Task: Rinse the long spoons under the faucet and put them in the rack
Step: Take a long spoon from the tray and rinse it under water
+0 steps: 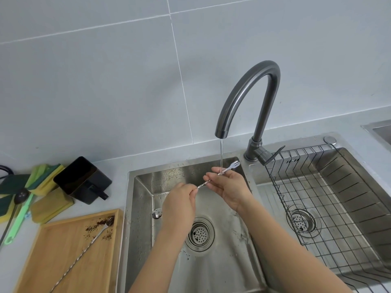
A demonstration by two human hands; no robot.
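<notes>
A thin stream of water falls from the dark grey faucet [249, 96] onto a long twisted metal spoon [229, 167] with a small fork end, held over the left sink basin [139, 199]. My left hand [179, 203] pinches the lower part of its stem. My right hand [229, 188] holds the upper part between thumb and fingers, right under the stream. The spoon's bowl [157, 213] pokes out below my left hand. A second long twisted spoon [84, 250] lies on the wooden tray [63, 271], its bowl among dark crumbs. The wire rack [330, 199] sits in the right basin.
A black box [82, 179] and several yellow-green sponges [45, 176] lie on the counter left of the sink, beside a green-handled brush [19, 220]. Each basin has a round drain strainer [200, 233]. The tiled wall rises behind.
</notes>
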